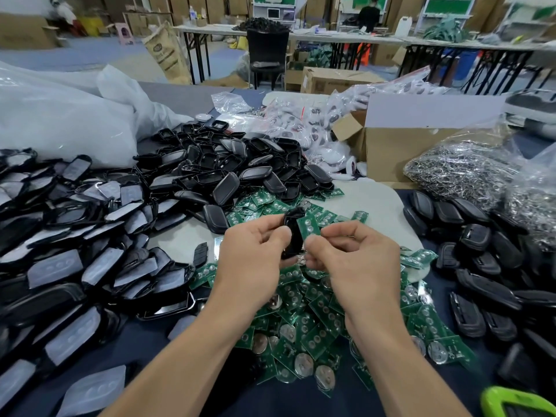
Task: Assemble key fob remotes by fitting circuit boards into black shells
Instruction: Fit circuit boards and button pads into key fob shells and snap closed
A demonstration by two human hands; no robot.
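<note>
Black shell [292, 233] upright, green board [308, 226] alongside

Even, diffuse light fills the hall, seemingly from overhead, though no lamp shows. Shadows are soft and short: a faint darkening lies beneath the left hand [252, 254] and right hand [355, 260] on the pile of circuit boards [304, 320]. The white plastic bag [60, 115] is nearly blown out, with small streaks of glare. The bag of metal rings [460, 173] sparkles, and the heap of black shells [228, 167] carries dull grey sheens. The black shell [290, 233] in the left hand and the circuit board [308, 227] in the right look slightly soft. Wide-angle distortion bows the far tables [331, 37] and stretches the lower corners. The green object [517, 401] there is smeared, and the background is hazy.
</note>
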